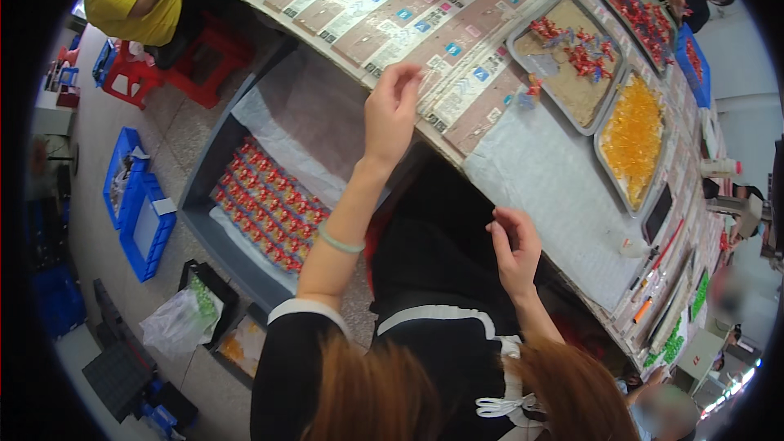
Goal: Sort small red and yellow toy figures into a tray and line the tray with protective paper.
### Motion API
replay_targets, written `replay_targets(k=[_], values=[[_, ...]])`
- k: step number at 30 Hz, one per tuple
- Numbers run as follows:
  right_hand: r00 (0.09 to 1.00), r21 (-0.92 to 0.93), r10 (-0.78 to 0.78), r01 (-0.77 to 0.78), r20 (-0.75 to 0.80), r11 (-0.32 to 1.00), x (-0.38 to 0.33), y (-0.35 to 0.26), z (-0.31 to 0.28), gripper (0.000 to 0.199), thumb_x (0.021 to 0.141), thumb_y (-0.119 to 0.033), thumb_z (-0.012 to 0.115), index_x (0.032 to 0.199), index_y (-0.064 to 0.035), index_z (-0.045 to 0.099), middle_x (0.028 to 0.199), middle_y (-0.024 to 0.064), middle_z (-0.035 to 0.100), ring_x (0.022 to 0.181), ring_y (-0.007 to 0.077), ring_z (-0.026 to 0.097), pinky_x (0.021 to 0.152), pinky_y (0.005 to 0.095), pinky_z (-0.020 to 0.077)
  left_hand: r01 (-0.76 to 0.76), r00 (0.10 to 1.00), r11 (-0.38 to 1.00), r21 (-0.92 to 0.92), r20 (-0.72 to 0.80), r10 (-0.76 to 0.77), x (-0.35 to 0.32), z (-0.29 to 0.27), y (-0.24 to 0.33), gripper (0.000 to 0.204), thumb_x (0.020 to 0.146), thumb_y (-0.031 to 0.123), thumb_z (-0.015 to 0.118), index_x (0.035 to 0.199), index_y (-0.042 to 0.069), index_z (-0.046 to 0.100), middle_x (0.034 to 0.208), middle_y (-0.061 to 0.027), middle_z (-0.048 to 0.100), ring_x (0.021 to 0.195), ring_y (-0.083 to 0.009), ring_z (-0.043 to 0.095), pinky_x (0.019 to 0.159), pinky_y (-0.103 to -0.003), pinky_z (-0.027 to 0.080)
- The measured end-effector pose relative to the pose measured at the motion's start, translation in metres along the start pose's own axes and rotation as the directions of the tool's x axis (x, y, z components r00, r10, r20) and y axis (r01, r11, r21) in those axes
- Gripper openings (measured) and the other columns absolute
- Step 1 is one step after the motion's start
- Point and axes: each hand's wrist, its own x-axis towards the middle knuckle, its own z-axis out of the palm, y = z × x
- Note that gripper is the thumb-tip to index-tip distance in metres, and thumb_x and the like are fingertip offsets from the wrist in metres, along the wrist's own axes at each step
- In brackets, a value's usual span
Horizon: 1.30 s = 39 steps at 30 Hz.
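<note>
My left hand (390,114) is raised at the near edge of the table, its fingers bent and the thumb a little apart, with nothing visible in it. A pale green bangle (341,242) circles that forearm. Lower and to the right, my right hand (518,255) hovers by the table edge with loosely curled fingers, and I see nothing in it either. White paper (535,188) covers the tabletop near it. One small red and blue piece (533,88) lies just beyond that paper. Left of my left forearm, a grey bin (214,159) holds rows of small red and gold pieces (269,204).
Metal trays hold red and blue pieces (584,53) and orange-yellow pieces (633,139). A dark phone (657,214), pens and an orange-handled tool (643,310) lie at the right. Blue crates (147,233) and red stools (208,61) stand on the floor. Other people sit around the table.
</note>
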Motion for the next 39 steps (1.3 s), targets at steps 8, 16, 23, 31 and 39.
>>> replay_targets(k=[8, 16, 23, 31, 39], values=[[0.897, -0.558, -0.425, 0.291, -0.124, 0.777, 0.156, -0.005, 0.01, 0.028, 0.075, -0.005, 0.059, 0.103, -0.0022, 0.054, 0.098, 0.0123, 0.05, 0.084, 0.0194, 0.05, 0.073, 0.0301, 0.0425, 0.127, 0.991, 0.988, -0.091, 0.05, -0.123, -0.053, 0.011, 0.005, 0.012, 0.084, 0.002, 0.049, 0.093, -0.002, 0.057, 0.082, -0.006, 0.061, 0.075, -0.0095, 0.055, 0.067, -0.023, 0.043], [0.888, -0.228, -0.393, 0.342, -0.239, 0.912, 0.133, -0.004, 0.038, 0.019, 0.075, 0.002, 0.059, 0.094, -0.0012, 0.059, 0.101, 0.0113, 0.052, 0.094, 0.0254, 0.052, 0.078, 0.0306, 0.0435, 0.475, 0.88, 0.71, -0.52, 0.301, -0.368, -0.084, 0.025, 0.007, 0.032, 0.091, 0.018, 0.046, 0.119, 0.001, 0.045, 0.103, -0.0048, 0.054, 0.093, -0.0111, 0.052, 0.083, -0.024, 0.041], [0.797, -0.378, -0.58, 0.596, 0.169, 0.709, 0.057, -0.03, 0.081, 0.03, 0.068, 0.001, 0.065, 0.097, -0.005, 0.06, 0.102, 0.0106, 0.056, 0.099, 0.0262, 0.05, 0.086, 0.0355, 0.0394, 0.616, 0.759, 0.2, -0.762, 0.505, -0.411, -0.1, -0.036, 0.021, 0.032, 0.091, 0.017, 0.045, 0.121, 0.006, 0.045, 0.111, -0.0037, 0.053, 0.094, -0.0103, 0.053, 0.081, -0.025, 0.045], [0.789, -0.207, -0.483, 0.581, 0.378, 0.787, 0.019, -0.024, 0.09, 0.037, 0.068, -0.001, 0.067, 0.103, -0.002, 0.055, 0.106, 0.0131, 0.053, 0.099, 0.0304, 0.049, 0.084, 0.0375, 0.0409, 0.249, 0.965, 0.962, 0.108, -0.113, -0.237, -0.058, -0.111, -0.088, 0.028, 0.073, 0.003, 0.061, 0.101, 0.003, 0.055, 0.101, -0.0079, 0.058, 0.087, -0.023, 0.057, 0.079, -0.029, 0.045], [0.811, -0.258, -0.261, 0.443, 0.524, 0.859, 0.0, -0.001, 0.082, 0.02, 0.07, 0.002, 0.062, 0.089, -0.0008, 0.059, 0.095, 0.0118, 0.056, 0.092, 0.0285, 0.052, 0.078, 0.0346, 0.0431, -0.408, 0.894, 0.651, 0.64, 0.426, 0.141, -0.02, -0.081, -0.177, 0.028, 0.071, 0.002, 0.052, 0.098, 0.007, 0.056, 0.115, -0.0106, 0.049, 0.105, -0.0319, 0.045, 0.088, -0.036, 0.041]])
